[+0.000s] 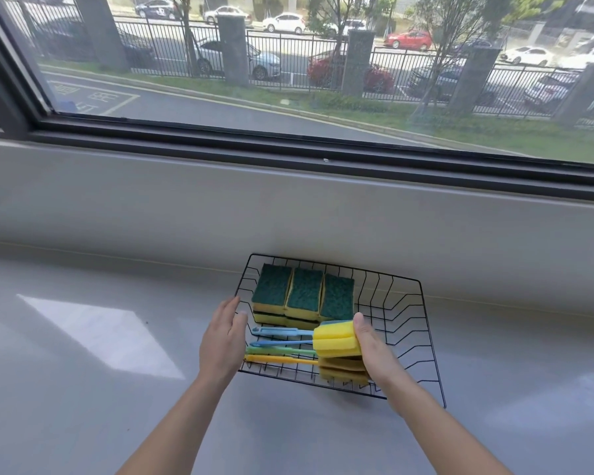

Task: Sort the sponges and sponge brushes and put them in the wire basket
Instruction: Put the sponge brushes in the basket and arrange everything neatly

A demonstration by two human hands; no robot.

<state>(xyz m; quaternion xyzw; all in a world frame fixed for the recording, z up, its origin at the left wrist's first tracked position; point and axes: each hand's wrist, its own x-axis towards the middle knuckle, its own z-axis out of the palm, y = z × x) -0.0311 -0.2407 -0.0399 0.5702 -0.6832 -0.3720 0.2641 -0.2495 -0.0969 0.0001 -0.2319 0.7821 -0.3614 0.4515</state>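
Note:
A black wire basket (403,305) sits on the grey counter against the wall. Green-topped yellow sponges (304,293) stand in a row at its back left, stacked in two layers. In front of them lie several sponge brushes with yellow foam heads (336,339) and thin blue, green and yellow handles (282,347) pointing left. My right hand (374,351) grips the foam heads from the right, thumb on top. My left hand (223,341) rests at the basket's left edge by the handle ends, fingers apart, holding nothing.
The grey counter (117,389) stretches wide to the left and right of the basket. A low grey wall and window sill (288,207) run behind it. The basket's right half holds nothing.

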